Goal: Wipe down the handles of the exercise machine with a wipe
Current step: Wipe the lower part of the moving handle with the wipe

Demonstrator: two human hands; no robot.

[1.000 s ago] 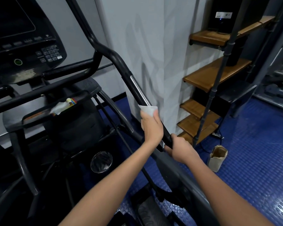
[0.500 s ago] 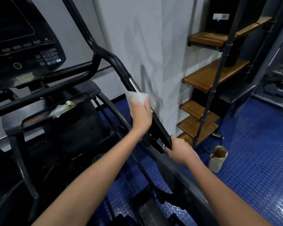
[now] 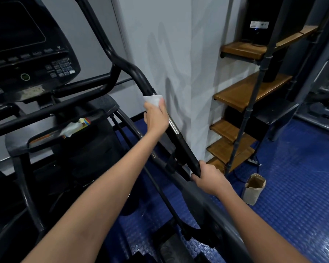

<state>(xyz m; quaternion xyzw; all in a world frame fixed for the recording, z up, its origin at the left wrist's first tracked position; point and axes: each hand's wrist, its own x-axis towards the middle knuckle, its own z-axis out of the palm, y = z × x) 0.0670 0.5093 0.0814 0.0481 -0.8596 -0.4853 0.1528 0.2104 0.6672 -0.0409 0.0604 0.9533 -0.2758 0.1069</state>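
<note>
1. The left hand [image 3: 156,118] is wrapped round the handle [image 3: 180,143] of the exercise machine, its fingers curled over a white wipe [image 3: 153,99] that it presses to the bar.
2. The wipe sits at the top of the handle's shiny metal band, just where the black upper tube bends away; a corner of it sticks out above the fingers.
3. The right hand [image 3: 210,179] grips the lower end of the same handle, fingers closed round the black grip.
4. The two hands are well apart along the bar, with a stretch of black grip and a bit of silver band bare between them.
5. The console [image 3: 29,54] with its keypad and dark screen stands at the upper left.
6. Below the console, a tray [image 3: 17,144] holds a crumpled white packet [image 3: 73,128] with coloured edging.
7. To the right, wooden shelves [image 3: 251,88] on dark pipe posts stand against the white wall.
8. A brown paper bag [image 3: 254,188] stands open on the blue studded floor [image 3: 296,202], near the foot of the shelves.
</note>
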